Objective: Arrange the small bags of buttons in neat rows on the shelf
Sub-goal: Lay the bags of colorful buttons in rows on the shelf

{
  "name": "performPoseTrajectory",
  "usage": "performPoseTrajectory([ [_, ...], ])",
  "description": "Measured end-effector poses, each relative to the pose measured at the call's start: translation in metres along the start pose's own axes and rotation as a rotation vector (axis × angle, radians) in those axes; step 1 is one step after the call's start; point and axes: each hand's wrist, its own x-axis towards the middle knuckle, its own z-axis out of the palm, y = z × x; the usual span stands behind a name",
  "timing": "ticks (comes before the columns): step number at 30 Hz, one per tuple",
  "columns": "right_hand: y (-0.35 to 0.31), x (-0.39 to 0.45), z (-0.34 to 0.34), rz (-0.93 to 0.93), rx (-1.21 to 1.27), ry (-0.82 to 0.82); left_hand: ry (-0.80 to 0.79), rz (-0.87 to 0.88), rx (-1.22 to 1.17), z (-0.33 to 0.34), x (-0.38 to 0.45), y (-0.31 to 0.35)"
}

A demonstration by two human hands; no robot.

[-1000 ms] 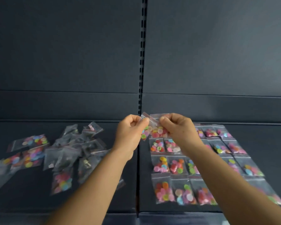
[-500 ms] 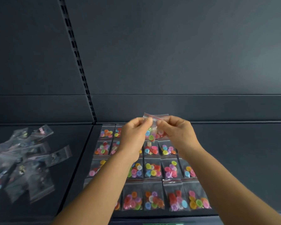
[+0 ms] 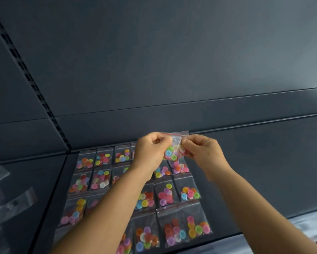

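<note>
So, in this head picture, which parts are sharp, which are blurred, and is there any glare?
Head view: the held bag and both hands, left and right, are sharp; the loose bags at the left edge are smeared; pale glare lies on the shelf front edge; the wide lens tilts the lines.

Dim, soft even light; wide-angle bending at edges, blurred left margin.

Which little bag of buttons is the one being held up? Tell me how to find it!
Look at the dark shelf where rows of button bags lie flat. Just above their far right end, the left hand and the right hand pinch one small clear bag between them. It is the only bag up in the air, with a red strip along its top and green and blue buttons showing.
</note>
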Motion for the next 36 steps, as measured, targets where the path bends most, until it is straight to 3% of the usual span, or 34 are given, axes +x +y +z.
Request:
performPoseTrajectory([
  [10, 0.025, 0.061, -0.071, 0.01, -0.223, 0.123, 0.085, -0.083, 0.108, 0.051, 0.036, -0.004],
  [21, 0.043, 0.102, -0.083, -0.07, -0.529, -0.047, 0.081, 0.0, 0.57, 0.096, 0.061, -0.012],
  [25, 0.046, 0.103, -0.091, -0.276, -0.793, -0.096, 0.035, 0.214, 0.889, 0.093, 0.052, -0.016],
  [30, 0.049, 0.098, -0.086, -0.371, -0.874, -0.264, -0.138, 0.291, 1.045, 0.102, 0.037, -0.022],
  [36, 0.058, 0.096, -0.083, -0.363, -0.884, -0.255, -0.131, 0.293, 1.088, 0.103, 0.03, -0.026],
])
